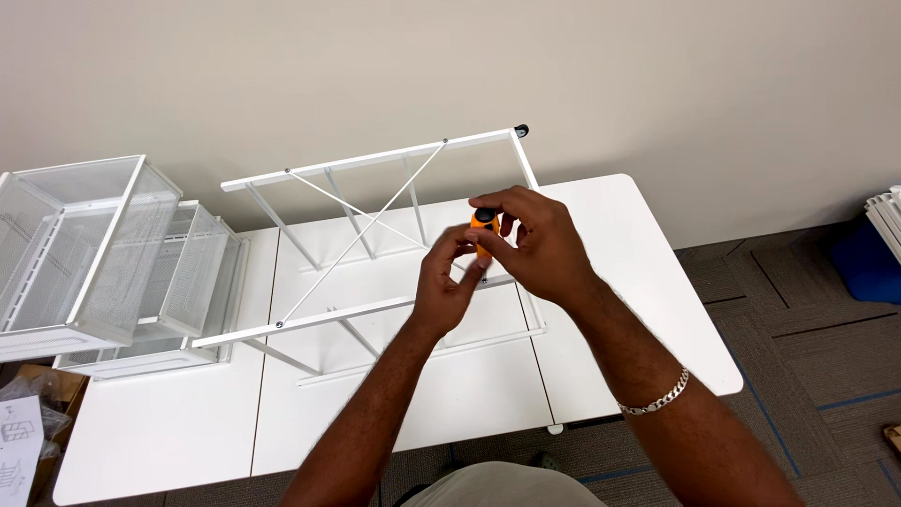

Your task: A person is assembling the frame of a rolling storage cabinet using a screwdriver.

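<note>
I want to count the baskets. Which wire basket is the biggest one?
The leftmost mesh basket, at the table's left edge. It stands taller and wider than the smaller mesh basket nested beside it, nearer the white frame.

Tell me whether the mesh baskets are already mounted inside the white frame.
No, the mesh baskets lie stacked on the table left of the white frame, apart from it.

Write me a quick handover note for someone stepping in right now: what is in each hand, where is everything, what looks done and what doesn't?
Left hand: fingers pinch the lower end of a small orange tool.
Right hand: wraps the tool's black top from above.
Both hands hover over the white metal frame, which lies on its side on the white table, cross braces fitted.
One black caster shows at the frame's far corner; other corners look bare.
Two mesh drawers sit at the table's left, outside the frame.
</note>
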